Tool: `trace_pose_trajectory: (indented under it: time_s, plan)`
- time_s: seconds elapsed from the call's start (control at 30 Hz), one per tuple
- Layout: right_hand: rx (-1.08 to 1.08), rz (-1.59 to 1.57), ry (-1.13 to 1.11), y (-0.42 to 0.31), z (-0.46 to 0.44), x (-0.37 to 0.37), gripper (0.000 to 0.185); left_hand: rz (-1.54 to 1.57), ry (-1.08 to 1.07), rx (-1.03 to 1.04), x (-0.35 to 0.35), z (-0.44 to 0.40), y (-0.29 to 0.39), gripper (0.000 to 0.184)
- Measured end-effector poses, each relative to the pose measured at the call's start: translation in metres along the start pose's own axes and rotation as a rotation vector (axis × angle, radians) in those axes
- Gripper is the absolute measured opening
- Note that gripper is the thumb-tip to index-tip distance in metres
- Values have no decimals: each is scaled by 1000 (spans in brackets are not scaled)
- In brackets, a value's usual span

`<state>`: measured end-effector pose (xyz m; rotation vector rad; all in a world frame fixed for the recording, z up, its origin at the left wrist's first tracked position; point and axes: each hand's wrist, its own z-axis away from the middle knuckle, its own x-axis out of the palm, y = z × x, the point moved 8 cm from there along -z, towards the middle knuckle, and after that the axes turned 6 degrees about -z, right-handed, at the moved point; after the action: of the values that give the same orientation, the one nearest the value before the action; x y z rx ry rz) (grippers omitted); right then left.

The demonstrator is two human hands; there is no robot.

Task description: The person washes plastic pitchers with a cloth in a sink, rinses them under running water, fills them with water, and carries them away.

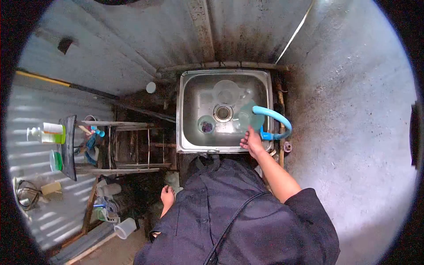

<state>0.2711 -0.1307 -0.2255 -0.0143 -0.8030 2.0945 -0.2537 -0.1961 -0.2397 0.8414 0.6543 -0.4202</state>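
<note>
My right hand (251, 143) reaches over the sink's near right side, its fingers closed on the edge of a translucent greenish bowl (248, 118). The bowl lies under the mouth of a light blue curved tap (279, 116). My left hand (167, 196) hangs low beside my body, away from the sink; its fingers are loosely bent and a little apart, with nothing seen in them. In the steel sink (180, 110) are a clear round bowl (226, 92) at the back and a clear cup (206, 125) with something dark purple in it, at the left of the drain (223, 113).
At the left, a wooden rack (132, 167) has a dark shelf (68, 150) with a bottle of green liquid (53, 134) and a green tub (56, 160). A white plastic cup (125, 228) is lower down. A metal wall (247, 35) stands behind the sink, another at the right.
</note>
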Motion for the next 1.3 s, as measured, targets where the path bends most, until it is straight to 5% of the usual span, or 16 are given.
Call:
trace_pose_trajectory:
  time_s: [0.3, 0.43, 0.57, 0.67, 0.77, 0.97, 1.07, 1.3]
  plan:
    - [-124, 239, -34, -11, 5, 3, 45, -179, 77, 34, -10, 5, 12, 38]
    - [-154, 544, -79, -11, 3, 8, 46, 7, 62, -43, -2, -23, -37, 39]
    - [-131, 208, -87, -17, 14, 3, 45, -60, 84, -69, -7, -14, -38, 39]
    - [-189, 531, -100, -10, 2, 0, 44, -197, 132, -70, -9, -12, -48, 41]
    - [-153, 294, -132, -10, 6, -2, 44, -247, 137, -116, -10, -11, -64, 44]
    - [-240, 619, -183, 3, -23, -12, 44, -402, 222, -50, -23, 23, -17, 47]
    - [-193, 215, -207, -12, 0, -4, 46, -392, 207, -75, -23, 25, -14, 48]
    - [-242, 452, -195, 0, -16, -13, 45, -378, 194, -122, -26, 30, -15, 48]
